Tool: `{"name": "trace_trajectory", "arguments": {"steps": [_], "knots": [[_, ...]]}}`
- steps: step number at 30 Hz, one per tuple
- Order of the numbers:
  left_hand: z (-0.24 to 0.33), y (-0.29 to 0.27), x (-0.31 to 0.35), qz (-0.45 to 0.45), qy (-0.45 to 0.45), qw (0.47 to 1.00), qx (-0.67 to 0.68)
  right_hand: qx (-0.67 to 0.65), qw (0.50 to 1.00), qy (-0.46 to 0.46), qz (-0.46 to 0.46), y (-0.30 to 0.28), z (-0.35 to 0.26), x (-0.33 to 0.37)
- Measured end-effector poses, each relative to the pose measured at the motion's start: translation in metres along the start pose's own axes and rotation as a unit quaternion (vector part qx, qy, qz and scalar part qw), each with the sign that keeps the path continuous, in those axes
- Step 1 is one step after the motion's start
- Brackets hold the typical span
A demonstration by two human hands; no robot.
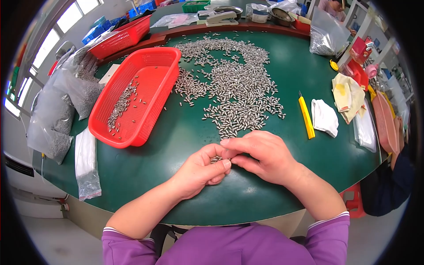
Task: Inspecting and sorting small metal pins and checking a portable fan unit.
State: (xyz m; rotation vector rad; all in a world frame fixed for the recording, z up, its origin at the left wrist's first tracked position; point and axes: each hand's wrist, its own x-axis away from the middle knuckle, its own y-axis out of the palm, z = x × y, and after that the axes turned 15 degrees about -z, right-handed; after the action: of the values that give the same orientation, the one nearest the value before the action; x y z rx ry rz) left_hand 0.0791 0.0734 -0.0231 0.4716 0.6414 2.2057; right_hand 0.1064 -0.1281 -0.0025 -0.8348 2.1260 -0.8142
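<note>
My left hand (199, 170) is curled around several small silvery metal parts (215, 159), which show between its thumb and fingers. My right hand (265, 155) meets it at the fingertips, thumb and fingers brought together; whatever they pinch is too small and hidden to name. Just beyond both hands spreads a large loose pile of the same bullet-shaped metal parts (240, 86) on the green table. To the left stands a red plastic basket (154, 104), tilted in view, with a scatter of these parts on its bottom.
Clear bags of metal parts (62, 106) crowd the left edge, beside a packet of white plastic bags (85, 159). A yellow utility knife (306, 117), a white cloth (324, 117) and a stained glove (348, 95) lie at right. Another filled bag (327, 33) stands far right, near a co-worker.
</note>
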Motion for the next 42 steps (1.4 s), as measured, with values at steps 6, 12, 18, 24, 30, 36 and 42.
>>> {"name": "trace_trajectory", "arguments": {"steps": [6, 12, 18, 24, 30, 36, 42], "knots": [[0.005, 0.001, 0.001, 0.004, 0.009, 0.999, 0.032, 0.039, 0.998, 0.038, 0.029, -0.006, 0.004, 0.001], [0.006, 0.002, 0.001, 0.003, 0.020, 0.999, 0.036, 0.099, 0.979, 0.150, 0.096, -0.017, 0.016, 0.004], [0.007, 0.001, 0.002, -0.007, 0.008, 0.998, 0.061, 0.157, 0.960, 0.217, 0.081, -0.020, 0.022, 0.009], [0.005, 0.000, 0.001, -0.007, 0.024, 0.998, 0.059, 0.151, 0.962, 0.224, 0.033, -0.018, 0.023, 0.012], [0.003, -0.002, 0.002, -0.020, 0.037, 0.997, 0.068, 0.144, 0.961, 0.236, 0.014, -0.011, 0.023, 0.013], [0.005, -0.001, 0.002, -0.002, 0.032, 0.996, 0.081, 0.127, 0.953, 0.275, -0.019, -0.013, 0.021, 0.013], [0.005, -0.006, 0.003, -0.023, 0.030, 0.994, 0.098, 0.021, 0.992, 0.123, -0.015, -0.007, 0.005, 0.004]]}}
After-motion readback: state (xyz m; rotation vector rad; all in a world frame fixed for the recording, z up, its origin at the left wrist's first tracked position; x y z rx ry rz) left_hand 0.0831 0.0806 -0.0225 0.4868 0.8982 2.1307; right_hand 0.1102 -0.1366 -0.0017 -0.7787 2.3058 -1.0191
